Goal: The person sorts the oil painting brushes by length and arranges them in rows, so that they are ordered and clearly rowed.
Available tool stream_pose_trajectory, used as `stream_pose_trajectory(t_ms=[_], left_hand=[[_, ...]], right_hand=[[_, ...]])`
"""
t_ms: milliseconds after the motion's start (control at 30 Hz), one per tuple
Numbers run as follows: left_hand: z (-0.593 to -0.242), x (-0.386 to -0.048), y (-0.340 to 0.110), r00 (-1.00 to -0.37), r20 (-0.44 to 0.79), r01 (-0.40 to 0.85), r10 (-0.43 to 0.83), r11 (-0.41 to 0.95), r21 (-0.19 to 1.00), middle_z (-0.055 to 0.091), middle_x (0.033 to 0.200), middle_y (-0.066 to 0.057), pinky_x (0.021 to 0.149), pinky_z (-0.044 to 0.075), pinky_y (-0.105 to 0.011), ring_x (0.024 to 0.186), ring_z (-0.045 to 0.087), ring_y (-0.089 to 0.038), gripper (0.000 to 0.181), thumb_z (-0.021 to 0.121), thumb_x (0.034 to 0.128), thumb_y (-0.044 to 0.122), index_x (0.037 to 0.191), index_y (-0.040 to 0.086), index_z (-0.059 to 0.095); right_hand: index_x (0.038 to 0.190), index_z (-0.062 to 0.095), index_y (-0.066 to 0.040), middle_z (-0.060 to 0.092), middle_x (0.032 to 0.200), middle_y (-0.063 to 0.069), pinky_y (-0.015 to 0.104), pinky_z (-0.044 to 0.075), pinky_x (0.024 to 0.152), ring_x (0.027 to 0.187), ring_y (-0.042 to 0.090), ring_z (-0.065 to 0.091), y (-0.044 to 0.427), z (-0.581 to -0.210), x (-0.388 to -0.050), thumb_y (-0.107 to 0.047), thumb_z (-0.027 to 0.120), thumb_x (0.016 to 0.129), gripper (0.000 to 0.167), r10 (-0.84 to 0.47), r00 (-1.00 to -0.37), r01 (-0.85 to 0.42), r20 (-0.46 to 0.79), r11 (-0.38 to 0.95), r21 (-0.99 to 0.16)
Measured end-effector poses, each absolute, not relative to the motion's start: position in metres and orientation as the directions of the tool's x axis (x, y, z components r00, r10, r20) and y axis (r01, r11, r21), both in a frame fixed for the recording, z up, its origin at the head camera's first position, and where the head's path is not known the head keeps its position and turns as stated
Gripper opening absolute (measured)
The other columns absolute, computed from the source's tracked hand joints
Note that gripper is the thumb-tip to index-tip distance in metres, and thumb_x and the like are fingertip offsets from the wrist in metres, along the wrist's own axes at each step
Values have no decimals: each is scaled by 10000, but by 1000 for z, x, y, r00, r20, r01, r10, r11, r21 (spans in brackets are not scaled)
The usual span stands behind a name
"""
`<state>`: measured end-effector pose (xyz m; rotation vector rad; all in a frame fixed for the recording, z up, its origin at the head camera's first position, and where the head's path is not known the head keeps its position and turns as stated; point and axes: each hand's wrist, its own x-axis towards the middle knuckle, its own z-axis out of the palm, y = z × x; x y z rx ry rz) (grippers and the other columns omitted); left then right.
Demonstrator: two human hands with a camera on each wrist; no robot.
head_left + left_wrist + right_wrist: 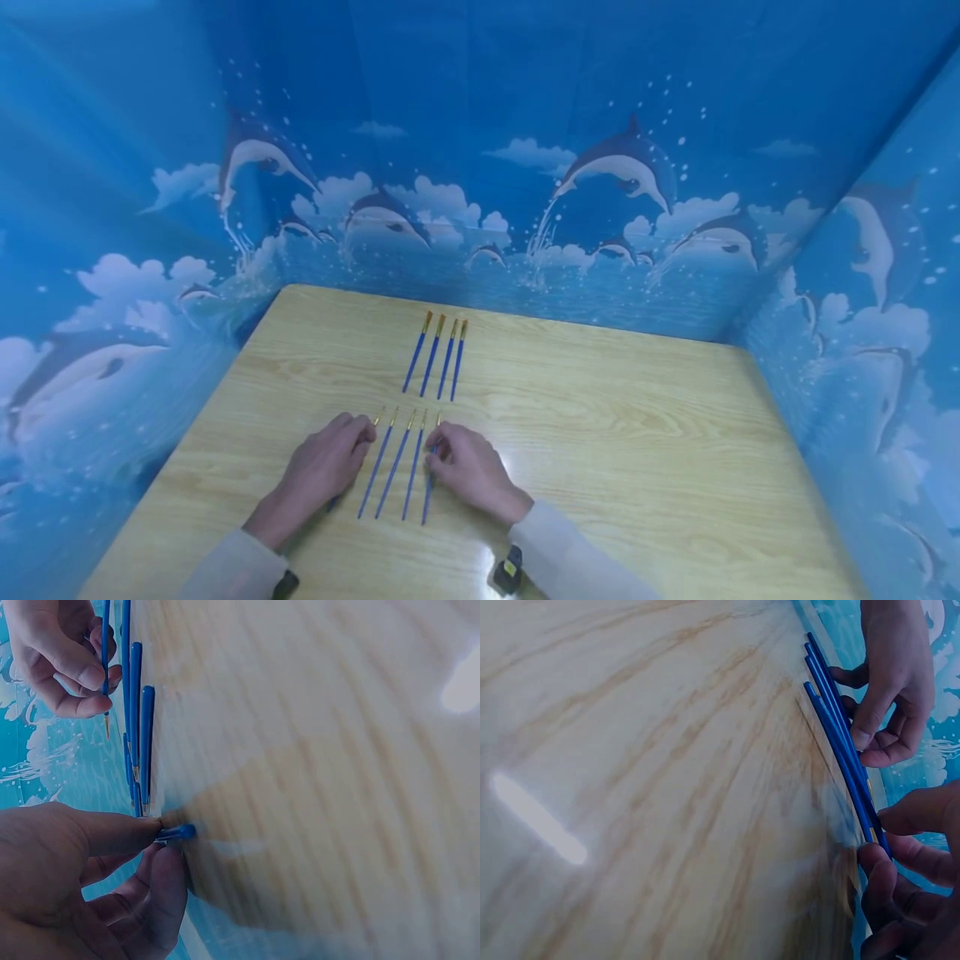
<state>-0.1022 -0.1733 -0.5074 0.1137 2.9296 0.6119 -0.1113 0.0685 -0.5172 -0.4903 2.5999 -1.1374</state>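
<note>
My left hand (322,461) pinches a thin paintbrush at the left end of the near row. Most of that brush is hidden by the hand; its blue handle end (180,832) pokes out between thumb and finger in the left wrist view. At the row's right end my right hand (471,468) holds another blue paintbrush (427,500) between thumb and fingers. Three paintbrushes lie side by side between the hands: a left one (377,471), a middle one (393,475) and a right one (413,475). Their tips point away from me.
Farther back on the wooden table (615,433) lies a second row of several blue paintbrushes (430,367) with broader brown bristles. A blue dolphin-print curtain (465,167) surrounds the table's back and sides. Each sleeve has a dark device near it, such as the one by the right wrist (508,570).
</note>
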Motion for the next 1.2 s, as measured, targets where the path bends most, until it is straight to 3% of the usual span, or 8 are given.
stream_pose_trajectory(t_ms=[467, 1200], left_hand=[[-507, -103, -173, -986, -138, 34, 98, 914, 403, 660, 1042, -8, 729, 562, -365, 833, 613, -149, 136, 712, 1030, 132, 1158, 178, 717], [-510, -101, -173, -990, -98, 56, 102, 918, 393, 639, 1001, 3, 674, 484, -287, 780, 564, -115, 112, 728, 1023, 131, 1122, 182, 713]], right_hand=[[1155, 746, -148, 682, 976, -48, 206, 502, 668, 785, 33, 558, 60, -520, -111, -234, 770, 980, 196, -395, -917, -271, -59, 724, -635], [1150, 745, -170, 730, 1000, -58, 219, 537, 713, 848, 40, 632, 67, -522, -110, -221, 753, 1002, 157, -383, -923, -255, -46, 696, -672]])
